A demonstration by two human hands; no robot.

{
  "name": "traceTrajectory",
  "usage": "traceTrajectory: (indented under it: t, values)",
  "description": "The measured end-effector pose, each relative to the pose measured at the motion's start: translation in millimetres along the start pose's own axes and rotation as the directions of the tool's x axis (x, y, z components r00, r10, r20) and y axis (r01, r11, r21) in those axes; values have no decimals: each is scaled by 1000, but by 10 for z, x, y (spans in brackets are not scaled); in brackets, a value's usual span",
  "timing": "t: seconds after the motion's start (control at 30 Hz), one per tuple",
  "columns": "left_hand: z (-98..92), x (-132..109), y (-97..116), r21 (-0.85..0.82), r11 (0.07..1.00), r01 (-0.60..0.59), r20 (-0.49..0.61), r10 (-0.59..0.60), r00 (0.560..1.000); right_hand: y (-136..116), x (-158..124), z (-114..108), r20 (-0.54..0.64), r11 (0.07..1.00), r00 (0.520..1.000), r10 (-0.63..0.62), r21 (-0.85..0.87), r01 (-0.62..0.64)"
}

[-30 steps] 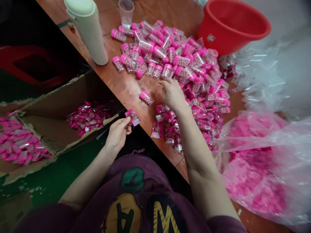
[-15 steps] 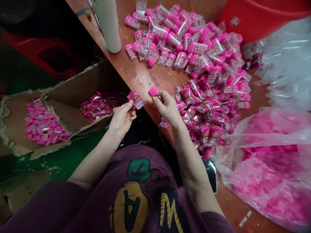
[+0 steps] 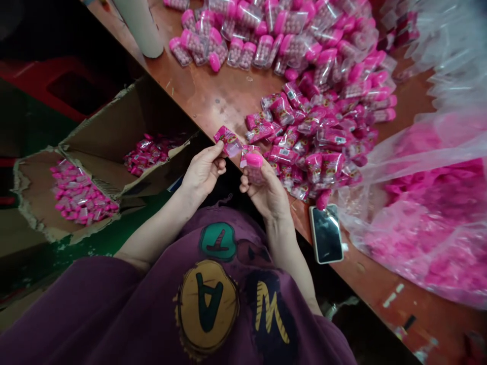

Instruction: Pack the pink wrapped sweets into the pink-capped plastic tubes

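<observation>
Between thumb and fingers, my left hand (image 3: 205, 170) pinches a small printed pink wrapper (image 3: 228, 141) with a clear lower part. Close beside it, my right hand (image 3: 268, 192) is closed around a small clear candy bottle (image 3: 254, 166) with a rounded pink cap, cap upward. The two held things are apart. Right behind my right hand lies a heap of pink wrapped packets (image 3: 297, 137) on the brown table (image 3: 190, 96). Beyond it spreads a large pile of pink-capped bottles filled with small pale balls (image 3: 262, 50).
Left and below the table edge, a torn cardboard box (image 3: 95, 142) holds pink packets and small pink-capped pieces. A phone (image 3: 327, 233) lies at the table's front edge. Right are a plastic bag of pink pieces (image 3: 429, 218) and clear containers (image 3: 452, 66). A white tube (image 3: 140, 30) stands at the back left.
My right hand has drawn the bottle down toward me and turned it more upright. My left hand has moved slightly right with the wrapper. The view has shifted, showing more of the phone.
</observation>
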State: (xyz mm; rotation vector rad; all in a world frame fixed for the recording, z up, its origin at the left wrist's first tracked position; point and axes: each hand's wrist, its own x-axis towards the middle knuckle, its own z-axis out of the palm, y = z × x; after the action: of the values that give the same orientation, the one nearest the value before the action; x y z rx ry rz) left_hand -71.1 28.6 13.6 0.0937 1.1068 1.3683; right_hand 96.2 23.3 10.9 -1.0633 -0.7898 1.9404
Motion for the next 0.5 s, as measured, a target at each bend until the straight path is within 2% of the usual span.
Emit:
traceTrajectory:
  t: [0.1,0.23,0.33,0.5]
  values:
    - [85,-89,-106,48,999,-23,-17,24,1000,113,-93,4,-111,973,975,-192,-150,174]
    - [168,-176,-228,64,996,-55,27,53,998,277,-129,11,-227,898,898,-376,-327,294]
    - [203,-204,-300,85,995,-58,40,55,998,352,-150,9,-215,853,877,-430,-417,315]
    - [232,-209,-377,125,991,-40,29,37,999,422,-181,14,-219,828,875,-432,-480,289]
